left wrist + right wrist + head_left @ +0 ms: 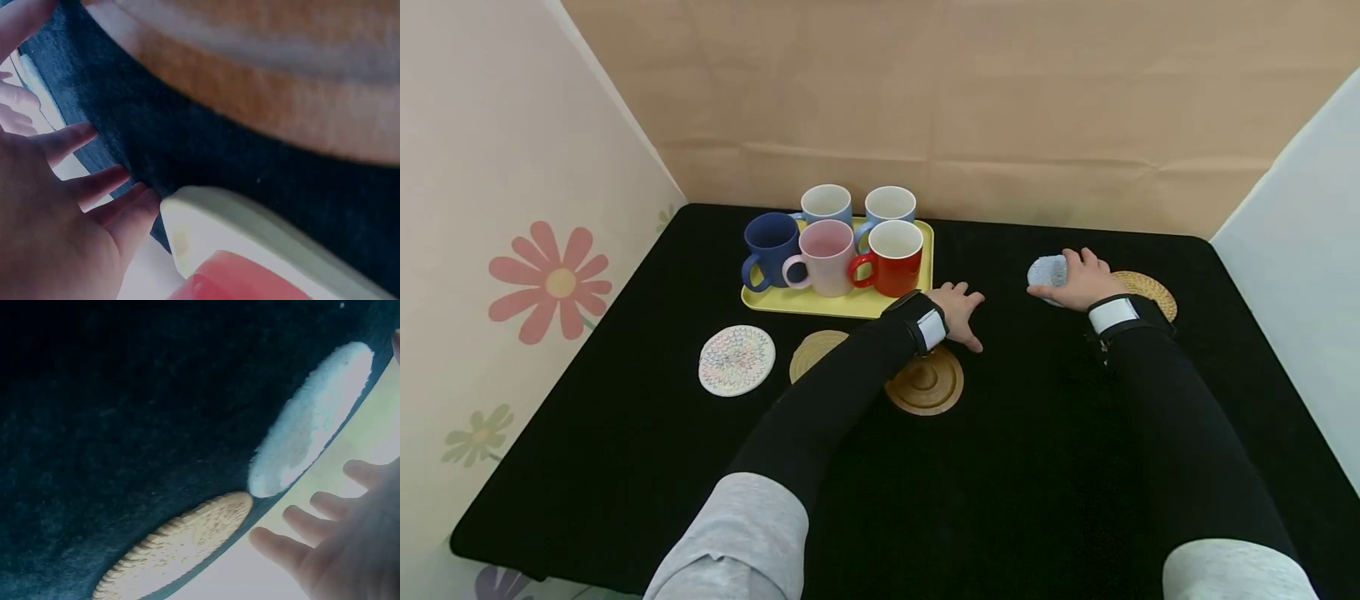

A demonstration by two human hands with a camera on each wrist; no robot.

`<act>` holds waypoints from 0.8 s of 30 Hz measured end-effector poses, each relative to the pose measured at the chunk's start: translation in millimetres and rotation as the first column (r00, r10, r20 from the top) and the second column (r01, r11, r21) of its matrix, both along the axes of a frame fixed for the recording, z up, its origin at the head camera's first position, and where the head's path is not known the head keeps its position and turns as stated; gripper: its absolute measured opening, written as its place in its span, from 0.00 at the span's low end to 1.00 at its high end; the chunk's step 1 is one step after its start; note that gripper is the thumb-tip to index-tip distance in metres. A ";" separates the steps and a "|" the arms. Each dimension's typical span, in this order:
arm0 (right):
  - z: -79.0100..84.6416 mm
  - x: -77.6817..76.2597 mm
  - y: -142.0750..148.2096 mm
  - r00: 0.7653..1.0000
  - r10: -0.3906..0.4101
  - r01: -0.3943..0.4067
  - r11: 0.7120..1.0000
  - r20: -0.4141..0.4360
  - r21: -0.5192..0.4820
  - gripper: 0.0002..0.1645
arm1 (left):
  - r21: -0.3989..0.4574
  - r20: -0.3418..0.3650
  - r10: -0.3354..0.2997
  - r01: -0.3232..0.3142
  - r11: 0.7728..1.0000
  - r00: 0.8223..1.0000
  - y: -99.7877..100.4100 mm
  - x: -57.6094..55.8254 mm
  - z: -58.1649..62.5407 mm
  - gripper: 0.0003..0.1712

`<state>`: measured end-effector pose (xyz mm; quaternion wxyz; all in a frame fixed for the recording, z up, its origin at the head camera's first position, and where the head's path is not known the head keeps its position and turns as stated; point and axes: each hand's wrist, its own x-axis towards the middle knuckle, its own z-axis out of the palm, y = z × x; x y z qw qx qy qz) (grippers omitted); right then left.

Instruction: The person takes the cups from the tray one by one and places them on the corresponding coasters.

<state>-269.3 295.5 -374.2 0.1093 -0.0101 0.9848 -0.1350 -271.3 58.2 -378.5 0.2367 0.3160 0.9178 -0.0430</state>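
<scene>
My left hand reaches over the black table with its fingers spread, just beyond a round wooden coaster. In the left wrist view its fingers hold nothing, and the wooden coaster's rim fills the top. The right hand has its fingers spread over a fuzzy light blue coaster, covering part of it in the head view. From the right wrist, the blue coaster lies flat, with a gap between it and the fingers. A woven tan coaster lies beside it, partly behind the right wrist.
At the back, a yellow tray carries several mugs, among them a red mug, a pink mug and a dark blue mug. A patterned white coaster and a tan coaster lie before it. Walls border the table.
</scene>
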 end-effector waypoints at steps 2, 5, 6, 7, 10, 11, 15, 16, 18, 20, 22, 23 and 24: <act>-0.6 -1.5 2.0 1.000 -0.008 0.008 1.000 0.018 0.002 0.63 | 0.007 -0.001 0.003 -0.003 1.000 1.000 0.5 -3.0 -3.0 0.52; -2.5 -1.8 4.2 1.000 -0.011 0.011 1.000 0.026 -0.010 0.63 | 0.020 -0.005 0.009 -0.008 1.000 1.000 0.8 -5.0 -6.1 0.53; -3.7 -1.3 4.6 1.000 -0.013 0.014 1.000 0.027 -0.019 0.63 | 0.022 -0.007 0.009 -0.009 1.000 1.000 1.1 -5.2 -7.9 0.54; -5.1 -1.0 5.1 1.000 -0.014 0.014 1.000 0.028 -0.025 0.63 | 0.023 -0.012 0.008 -0.007 1.000 1.000 0.8 -4.3 -8.1 0.54; -9.9 -0.3 5.1 1.000 -0.017 0.018 0.999 0.020 -0.046 0.63 | 0.030 -0.023 0.009 -0.009 1.000 1.000 -2.0 3.1 -2.9 0.53; -12.1 -0.9 5.3 1.000 -0.017 0.018 0.998 0.017 -0.053 0.63 | 0.031 -0.026 0.010 -0.009 0.999 1.000 -3.2 5.5 -0.8 0.52; -14.5 -6.4 4.0 1.000 -0.008 0.008 0.998 0.012 -0.063 0.64 | 0.029 -0.016 0.029 -0.028 0.999 0.999 -4.7 9.0 6.9 0.52; -14.5 -7.9 3.8 1.000 -0.009 0.010 0.998 0.013 -0.062 0.64 | 0.022 -0.014 0.036 -0.035 0.999 0.999 -3.5 7.4 6.3 0.52; -14.5 -10.8 4.1 1.000 -0.015 0.016 0.998 0.016 -0.056 0.65 | 0.012 -0.004 0.051 -0.051 0.999 0.999 -0.2 3.3 3.4 0.53; -15.5 -14.1 5.0 1.000 -0.017 0.017 0.999 0.014 -0.046 0.65 | 0.006 -0.001 0.061 -0.061 0.998 0.998 3.4 -0.7 -1.1 0.54; -16.3 -16.1 5.7 1.000 -0.015 0.016 0.999 0.013 -0.042 0.64 | 0.006 -0.003 0.066 -0.066 0.998 0.998 5.5 -3.1 -5.4 0.55; -16.8 -16.8 5.7 1.000 -0.012 0.013 0.999 0.015 -0.043 0.64 | 0.010 -0.003 0.070 -0.070 0.998 0.998 6.3 -3.7 -7.5 0.55; -17.0 -17.1 5.4 1.000 -0.009 0.010 0.999 0.018 -0.044 0.64 | 0.012 -0.006 0.073 -0.073 0.997 0.997 6.6 -4.0 -9.2 0.55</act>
